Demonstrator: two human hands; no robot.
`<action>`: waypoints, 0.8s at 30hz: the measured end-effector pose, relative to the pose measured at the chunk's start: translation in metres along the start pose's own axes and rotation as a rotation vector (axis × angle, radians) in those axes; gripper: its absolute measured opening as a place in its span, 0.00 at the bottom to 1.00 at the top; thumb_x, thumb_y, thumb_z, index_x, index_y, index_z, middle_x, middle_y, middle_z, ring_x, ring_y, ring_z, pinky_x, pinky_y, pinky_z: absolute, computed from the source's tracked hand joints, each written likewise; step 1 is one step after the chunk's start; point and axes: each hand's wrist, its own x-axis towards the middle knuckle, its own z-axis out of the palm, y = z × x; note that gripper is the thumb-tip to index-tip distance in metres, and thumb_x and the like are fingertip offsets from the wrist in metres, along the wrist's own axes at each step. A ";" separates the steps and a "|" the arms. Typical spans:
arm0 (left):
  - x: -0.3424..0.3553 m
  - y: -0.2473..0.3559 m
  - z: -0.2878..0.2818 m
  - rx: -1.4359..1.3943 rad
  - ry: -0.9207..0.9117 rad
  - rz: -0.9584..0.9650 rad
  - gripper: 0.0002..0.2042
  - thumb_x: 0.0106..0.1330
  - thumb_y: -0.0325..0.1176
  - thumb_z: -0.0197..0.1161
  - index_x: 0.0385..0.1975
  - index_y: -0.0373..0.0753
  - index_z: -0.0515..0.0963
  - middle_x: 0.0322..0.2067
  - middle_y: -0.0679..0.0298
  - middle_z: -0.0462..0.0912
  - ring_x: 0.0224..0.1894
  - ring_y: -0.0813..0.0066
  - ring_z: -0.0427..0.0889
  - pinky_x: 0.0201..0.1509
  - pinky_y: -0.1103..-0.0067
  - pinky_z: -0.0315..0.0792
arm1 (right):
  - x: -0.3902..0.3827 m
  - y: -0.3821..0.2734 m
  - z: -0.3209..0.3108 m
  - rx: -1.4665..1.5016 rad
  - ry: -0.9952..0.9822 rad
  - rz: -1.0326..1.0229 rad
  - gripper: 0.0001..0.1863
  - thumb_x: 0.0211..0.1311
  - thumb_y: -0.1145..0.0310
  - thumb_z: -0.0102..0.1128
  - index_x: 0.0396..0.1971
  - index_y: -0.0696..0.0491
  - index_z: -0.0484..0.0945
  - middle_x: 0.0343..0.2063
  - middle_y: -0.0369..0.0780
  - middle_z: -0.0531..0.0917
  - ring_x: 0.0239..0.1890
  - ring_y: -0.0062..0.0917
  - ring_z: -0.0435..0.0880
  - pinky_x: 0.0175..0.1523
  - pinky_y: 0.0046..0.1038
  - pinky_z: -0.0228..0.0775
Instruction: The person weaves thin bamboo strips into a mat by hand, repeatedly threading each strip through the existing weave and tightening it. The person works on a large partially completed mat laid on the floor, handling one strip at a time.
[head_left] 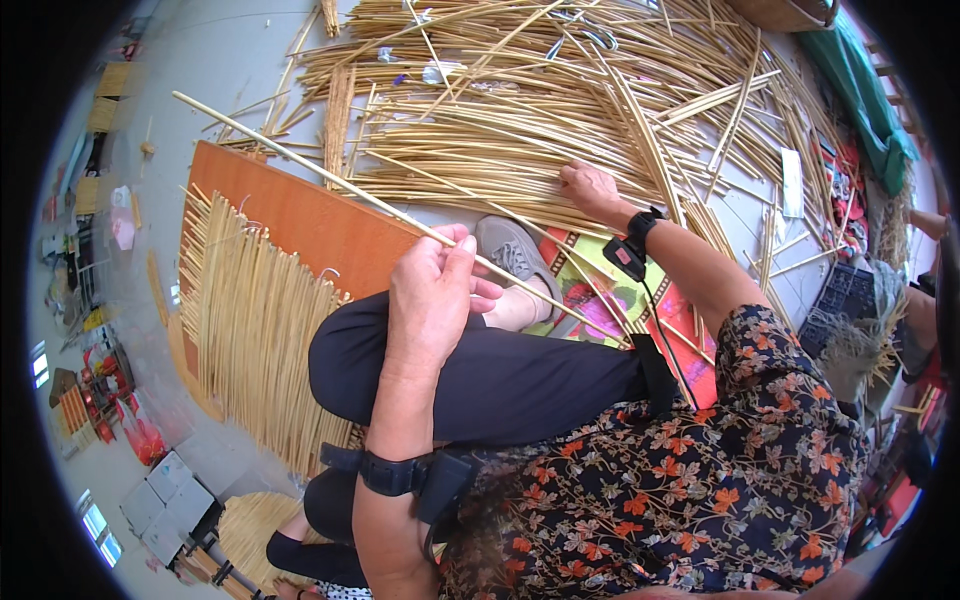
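One long pale stalk [330, 180] slants across the view from upper left, with my left hand [430, 295] pinching it between thumb and fingers above my knee. My right hand [590, 188] is at the near edge of a wide pile of similar stalks [470, 150] on the floor. Its fingers are curled down against them, and whether one is between the fingertips is hidden. Left of my knee, a row of stalks tied side by side into a mat [260, 330] leans along an orange-brown board [310, 205].
A colourful floral cloth [590, 280] lies beneath my grey shoe [512, 250]. A green sheet [865, 110] hangs at the far right, near a dark plastic crate [838, 305]. Another person's legs [310, 545] show at lower left, beside a round straw-coloured piece [255, 530].
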 end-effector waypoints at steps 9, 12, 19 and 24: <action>0.006 -0.006 -0.002 -0.078 -0.031 -0.055 0.20 0.78 0.31 0.56 0.61 0.21 0.69 0.38 0.50 0.84 0.27 0.68 0.89 0.25 0.79 0.82 | -0.028 -0.010 -0.083 0.664 -0.012 0.002 0.11 0.79 0.63 0.55 0.38 0.56 0.76 0.23 0.35 0.76 0.27 0.19 0.76 0.34 0.27 0.69; 0.006 -0.010 -0.003 -0.052 -0.051 -0.050 0.24 0.78 0.32 0.57 0.66 0.20 0.64 0.40 0.48 0.84 0.28 0.68 0.89 0.25 0.79 0.82 | -0.047 -0.056 -0.124 1.135 -0.193 0.170 0.09 0.80 0.63 0.54 0.40 0.51 0.78 0.24 0.28 0.76 0.21 0.08 0.66 0.23 0.15 0.55; -0.003 -0.010 -0.002 -0.149 -0.096 0.149 0.28 0.77 0.39 0.61 0.67 0.22 0.66 0.45 0.51 0.85 0.31 0.73 0.89 0.28 0.82 0.81 | -0.083 -0.135 -0.145 1.437 -0.577 0.085 0.12 0.81 0.60 0.53 0.44 0.52 0.79 0.24 0.28 0.77 0.17 0.07 0.65 0.21 0.15 0.54; -0.001 -0.019 -0.014 -0.283 -0.207 0.188 0.20 0.80 0.42 0.58 0.60 0.33 0.74 0.46 0.58 0.86 0.36 0.78 0.88 0.33 0.85 0.81 | -0.102 -0.168 -0.144 1.355 -0.750 0.023 0.19 0.82 0.55 0.50 0.46 0.56 0.80 0.24 0.31 0.79 0.17 0.11 0.69 0.22 0.16 0.61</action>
